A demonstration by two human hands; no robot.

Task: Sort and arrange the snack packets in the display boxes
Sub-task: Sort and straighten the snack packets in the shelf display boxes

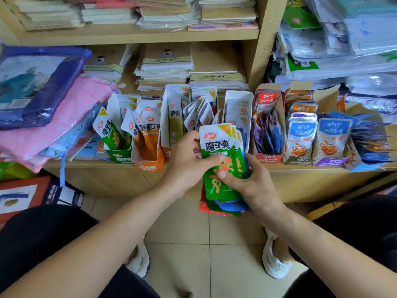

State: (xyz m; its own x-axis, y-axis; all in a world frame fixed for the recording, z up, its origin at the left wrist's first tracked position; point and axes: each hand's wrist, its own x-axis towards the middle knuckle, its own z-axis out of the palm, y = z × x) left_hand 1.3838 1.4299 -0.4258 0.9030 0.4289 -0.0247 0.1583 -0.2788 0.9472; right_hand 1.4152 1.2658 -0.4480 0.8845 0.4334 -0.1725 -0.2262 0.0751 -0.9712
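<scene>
Left hand [189, 160] and right hand [249, 186] pinch a fanned packet stack [219, 145]; a slack grip could spill it onto the floor [178, 222].

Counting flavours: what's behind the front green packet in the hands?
Behind the green packet: more green packets, plus a blue packet and a red packet showing below. Their fronts and count are covered.

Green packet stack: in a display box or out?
Out. Left hand and right hand grip the green packets in front of the shelf, clear of the display boxes.
</scene>
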